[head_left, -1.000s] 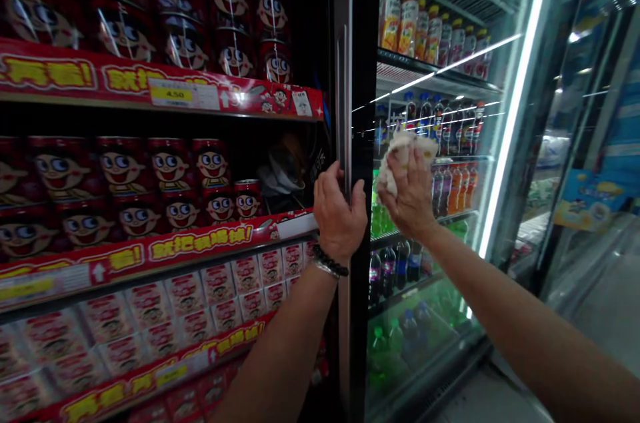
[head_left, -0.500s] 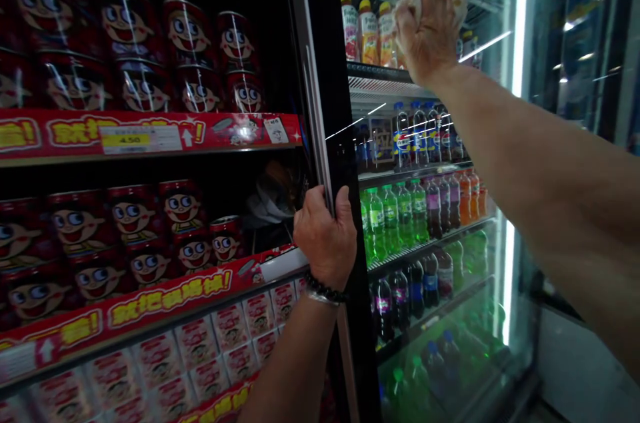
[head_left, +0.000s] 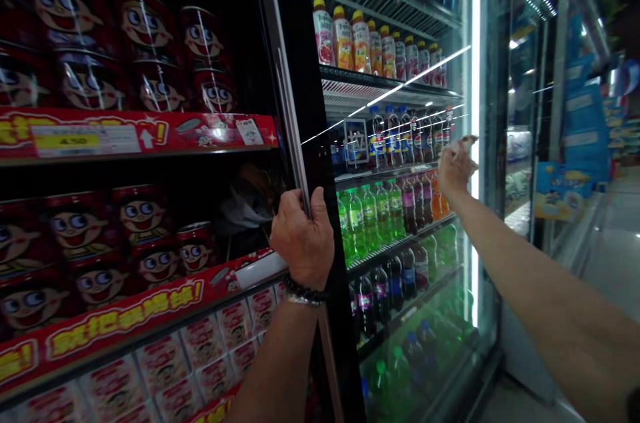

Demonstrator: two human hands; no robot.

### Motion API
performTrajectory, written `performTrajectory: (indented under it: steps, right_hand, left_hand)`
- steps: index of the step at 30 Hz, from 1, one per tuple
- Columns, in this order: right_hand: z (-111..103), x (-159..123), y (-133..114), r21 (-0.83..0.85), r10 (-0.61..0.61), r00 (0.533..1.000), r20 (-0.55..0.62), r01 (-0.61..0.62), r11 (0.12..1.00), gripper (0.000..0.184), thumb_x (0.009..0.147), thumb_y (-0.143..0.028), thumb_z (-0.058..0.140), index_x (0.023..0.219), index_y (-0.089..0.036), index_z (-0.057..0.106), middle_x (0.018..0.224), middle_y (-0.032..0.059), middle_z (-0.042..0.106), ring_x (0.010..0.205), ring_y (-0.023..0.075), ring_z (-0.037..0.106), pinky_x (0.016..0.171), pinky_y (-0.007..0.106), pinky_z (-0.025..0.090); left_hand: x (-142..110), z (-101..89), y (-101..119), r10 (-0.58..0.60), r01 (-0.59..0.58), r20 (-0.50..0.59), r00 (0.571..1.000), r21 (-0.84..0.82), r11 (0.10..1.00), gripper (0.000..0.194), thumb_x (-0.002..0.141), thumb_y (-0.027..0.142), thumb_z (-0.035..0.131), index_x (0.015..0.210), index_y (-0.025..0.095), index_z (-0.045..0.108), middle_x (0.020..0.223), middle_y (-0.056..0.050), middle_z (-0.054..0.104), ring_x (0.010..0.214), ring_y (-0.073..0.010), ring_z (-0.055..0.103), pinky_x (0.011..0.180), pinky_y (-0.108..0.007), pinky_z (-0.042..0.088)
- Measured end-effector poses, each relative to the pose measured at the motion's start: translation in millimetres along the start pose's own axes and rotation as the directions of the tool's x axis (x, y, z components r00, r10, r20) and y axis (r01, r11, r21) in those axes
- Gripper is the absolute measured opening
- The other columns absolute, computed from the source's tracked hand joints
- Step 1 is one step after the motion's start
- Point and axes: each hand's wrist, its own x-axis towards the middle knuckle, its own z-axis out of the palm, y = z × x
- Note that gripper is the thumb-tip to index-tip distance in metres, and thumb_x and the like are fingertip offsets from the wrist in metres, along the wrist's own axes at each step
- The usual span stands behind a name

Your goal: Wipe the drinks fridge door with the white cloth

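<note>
The fingers of the left hand are curled tightly around the tall silver metal door handle of the glass-fronted drinks fridge, with the thumb on the right side of the handle, so this hand is clamped on it. A bracelet of dark beads sits on the left wrist, just below the hand.

The right hand is stretched out far to the right of the handle, at the right part of the fridge's glass door. Its fingers are closed together around a small crumpled white cloth, which shows above the knuckles and lies against the glass, near the bright vertical light strip at the door's edge.

Behind the glass, to the right of the handle, the shelves hold bottles: juice bottles with yellow caps on top, dark cola bottles under them, then green soda bottles and darker ones lower down.

To the left of the handle stands a dark open shelf unit with red price strips. It carries red cans with a cartoon face and, on the lower shelf, small white and red cartons.
</note>
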Motion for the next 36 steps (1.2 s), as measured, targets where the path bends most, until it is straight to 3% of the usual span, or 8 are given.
performTrajectory:
  steps: [4,8,14,17,20,26,32,36]
  right_hand:
    - [5.9,-44.6,-24.1,0.044,-0.045,0.999,-0.007,0.045,0.998,0.071,0.114,-0.058,0.024,0.172,-0.02,0.034,0.18,0.019,0.031,0.17,0.0378,0.025,0.137,0.077,0.024]
    - [-12.1,-95.7,-99.9,0.059,-0.333,0.942,-0.039,0.335,0.941,0.069,0.115,-0.059,0.028,0.177,-0.029,0.025,0.184,0.0122,0.023,0.172,0.0359,0.019,0.136,0.078,0.027]
    - [-58.4,-168.7,-208.7,0.128,-0.735,0.673,0.084,0.724,0.678,0.074,0.11,-0.065,0.052,0.175,-0.035,0.033,0.188,0.0047,0.015,0.177,0.0348,0.004,0.142,0.072,0.016]
    - [-66.5,-168.5,-226.9,0.147,-0.841,0.532,0.098,0.828,0.541,0.076,0.107,-0.073,0.055,0.173,-0.039,0.039,0.187,0.0013,0.018,0.177,0.0335,0.005,0.145,0.069,0.011]
    - [-64.4,-149.0,-223.5,0.128,-0.872,0.48,0.092,0.863,0.488,0.076,0.106,-0.077,0.054,0.171,-0.039,0.042,0.187,0.0,0.021,0.177,0.0305,0.007,0.146,0.063,0.011]
    - [-47.5,-106.6,-174.0,0.072,-0.733,0.677,0.057,0.73,0.68,0.069,0.111,-0.059,0.047,0.173,-0.03,0.04,0.188,0.003,0.016,0.177,0.0291,0.007,0.146,0.062,0.018]
    - [-15.7,-69.9,-66.1,0.034,-0.435,0.899,-0.04,0.436,0.899,0.065,0.114,-0.05,0.033,0.173,-0.025,0.034,0.184,0.0084,0.025,0.174,0.0273,0.019,0.143,0.063,0.027]
    - [-7.8,-82.1,-12.2,0.046,-0.173,0.982,-0.077,0.176,0.983,0.062,0.115,-0.047,0.028,0.171,-0.02,0.033,0.177,0.0181,0.036,0.17,0.0317,0.026,0.138,0.074,0.028]
  left_hand:
    - [1.9,-0.1,0.2,-0.012,0.012,0.008,1.0,0.01,1.0,0.065,0.113,0.072,0.035,0.11,0.016,0.066,0.094,-0.009,0.074,0.078,-0.0222,0.063,0.073,-0.038,0.032]
    - [4.5,-0.8,1.7,-0.024,0.024,0.02,1.0,0.012,1.0,0.068,0.114,0.071,0.03,0.111,0.015,0.068,0.095,-0.011,0.075,0.078,-0.0236,0.064,0.073,-0.038,0.032]
    - [6.6,-2.0,1.4,-0.015,0.015,0.025,1.0,0.019,1.0,0.064,0.115,0.065,0.029,0.113,0.015,0.068,0.098,-0.013,0.076,0.083,-0.0262,0.066,0.073,-0.036,0.032]
    - [6.9,-3.2,1.7,0.003,-0.003,0.018,1.0,0.011,1.0,0.06,0.116,0.06,0.031,0.111,0.014,0.068,0.097,-0.014,0.076,0.082,-0.026,0.066,0.072,-0.035,0.031]
    - [7.4,-5.3,3.6,-0.003,0.002,0.049,0.999,0.025,1.0,0.058,0.116,0.058,0.033,0.114,0.012,0.069,0.1,-0.015,0.076,0.083,-0.0256,0.067,0.072,-0.035,0.031]
    - [7.9,-6.9,7.0,-0.01,0.009,0.049,0.999,0.024,1.0,0.059,0.116,0.057,0.033,0.114,0.01,0.069,0.1,-0.016,0.075,0.084,-0.0264,0.067,0.073,-0.035,0.031]
    - [12.0,-6.3,0.2,-0.041,0.037,0.069,0.997,0.05,0.998,0.063,0.113,0.062,0.03,0.116,0.012,0.069,0.1,-0.014,0.073,0.083,-0.0261,0.064,0.074,-0.038,0.034]
    - [12.0,-4.2,6.2,-0.177,0.184,0.114,0.978,-0.055,0.981,0.054,0.109,0.063,0.042,0.122,0.017,0.067,0.106,-0.012,0.067,0.09,-0.0259,0.06,0.088,-0.044,0.047]
